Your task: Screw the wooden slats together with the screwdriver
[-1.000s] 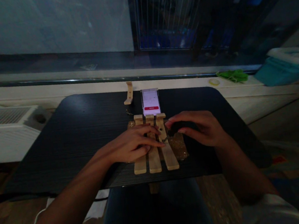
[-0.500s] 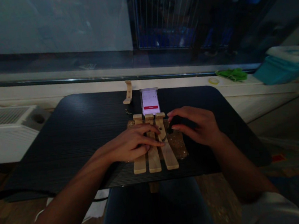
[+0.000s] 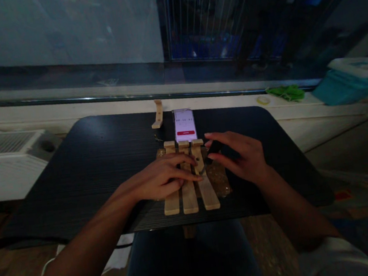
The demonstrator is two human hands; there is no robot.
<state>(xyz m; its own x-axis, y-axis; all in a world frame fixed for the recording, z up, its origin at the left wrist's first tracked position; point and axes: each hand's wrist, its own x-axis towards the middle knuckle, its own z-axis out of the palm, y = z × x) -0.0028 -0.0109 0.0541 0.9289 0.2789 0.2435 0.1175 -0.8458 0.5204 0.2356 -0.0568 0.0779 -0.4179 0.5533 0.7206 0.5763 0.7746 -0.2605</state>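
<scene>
Three pale wooden pieces with raised far ends lie side by side: a left one (image 3: pixel 172 205), a middle one (image 3: pixel 190 202) and a right one (image 3: pixel 210 197). My left hand (image 3: pixel 160 176) rests across them, fingers stretched out, with the index and middle fingertips on the right piece. Between thumb and fingers, my right hand (image 3: pixel 240 155) grips the black handle of a screwdriver (image 3: pixel 215 150). Its thin shaft slants down-left to the right piece, close to my left fingertip. A dark hole shows above it. Whether the tip sits in a screw, I cannot tell.
Brown wrapped padding (image 3: pixel 221 180) lies under the pieces on a dark table (image 3: pixel 106 156). Beyond them are a lit phone (image 3: pixel 185 126), a fourth wooden piece (image 3: pixel 158 114) and small bits (image 3: pixel 158 138). The sill holds a green cloth (image 3: pixel 286 93), tape roll (image 3: pixel 262 100) and teal box (image 3: pixel 348 84).
My right hand has shifted slightly left and turned around the screwdriver handle. My left hand and the wooden pieces stay nearly where they were. The phone screen now shows digits.
</scene>
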